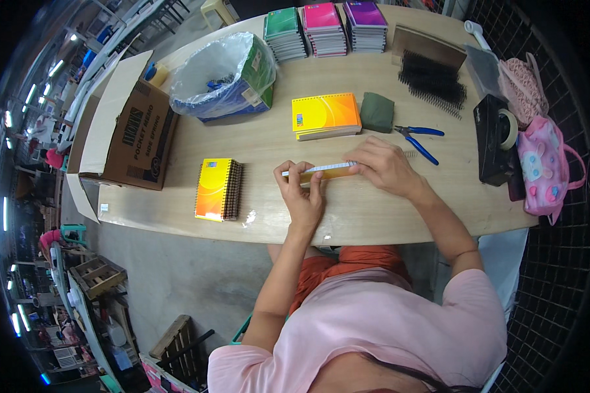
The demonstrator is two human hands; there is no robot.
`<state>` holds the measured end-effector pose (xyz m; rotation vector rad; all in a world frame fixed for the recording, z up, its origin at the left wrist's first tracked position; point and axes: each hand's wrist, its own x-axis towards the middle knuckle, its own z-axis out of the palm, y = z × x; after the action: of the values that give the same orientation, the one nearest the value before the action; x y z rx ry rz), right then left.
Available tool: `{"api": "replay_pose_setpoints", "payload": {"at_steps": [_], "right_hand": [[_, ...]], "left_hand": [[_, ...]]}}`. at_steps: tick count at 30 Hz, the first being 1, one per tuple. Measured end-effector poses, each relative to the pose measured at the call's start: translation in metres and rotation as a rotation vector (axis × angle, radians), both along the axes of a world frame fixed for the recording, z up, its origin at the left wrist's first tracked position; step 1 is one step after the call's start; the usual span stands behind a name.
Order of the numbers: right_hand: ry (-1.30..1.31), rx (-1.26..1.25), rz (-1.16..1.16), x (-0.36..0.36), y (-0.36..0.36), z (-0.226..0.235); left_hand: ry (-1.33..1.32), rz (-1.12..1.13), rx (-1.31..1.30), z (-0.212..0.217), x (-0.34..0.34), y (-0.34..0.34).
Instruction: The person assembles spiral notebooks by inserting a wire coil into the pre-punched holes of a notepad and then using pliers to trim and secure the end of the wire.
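A small notepad (321,170) is held on edge between both hands at the near middle of the wooden table (387,216).

The notepad's left end is pinched by the fingers of the left hand (301,196), and its right end is covered by the right hand (387,167), whose fingers are curled down over it. Just beyond the notepad a stack of yellow notebooks (326,115) is seen, with a folded green cloth (377,111) and blue-handled pliers (418,139) to its right. Left of the notepad, yellow spiral-bound pads (217,190) are laid.
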<state>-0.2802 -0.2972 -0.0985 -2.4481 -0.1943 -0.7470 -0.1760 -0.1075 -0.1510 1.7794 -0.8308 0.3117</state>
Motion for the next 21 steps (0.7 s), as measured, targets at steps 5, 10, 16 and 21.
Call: {"api": "replay_pose_setpoints", "payload": {"at_steps": [5, 10, 16, 21], "right_hand": [[0.016, -0.022, -0.045, -0.001, 0.002, 0.0], [-0.052, -0.008, -0.076, 0.002, 0.007, 0.001], [0.062, -0.164, -0.027, -0.002, 0.003, -0.003], [0.051, -0.151, -0.271, 0.009, -0.045, 0.017]], "left_hand": [[0.036, 0.002, -0.015, 0.0, -0.001, 0.0], [0.007, 0.002, 0.0, 0.001, -0.001, 0.0], [0.017, -0.013, -0.008, -0.002, 0.0, 0.001], [0.045, -0.04, -0.008, -0.001, 0.0, 0.007]]}}
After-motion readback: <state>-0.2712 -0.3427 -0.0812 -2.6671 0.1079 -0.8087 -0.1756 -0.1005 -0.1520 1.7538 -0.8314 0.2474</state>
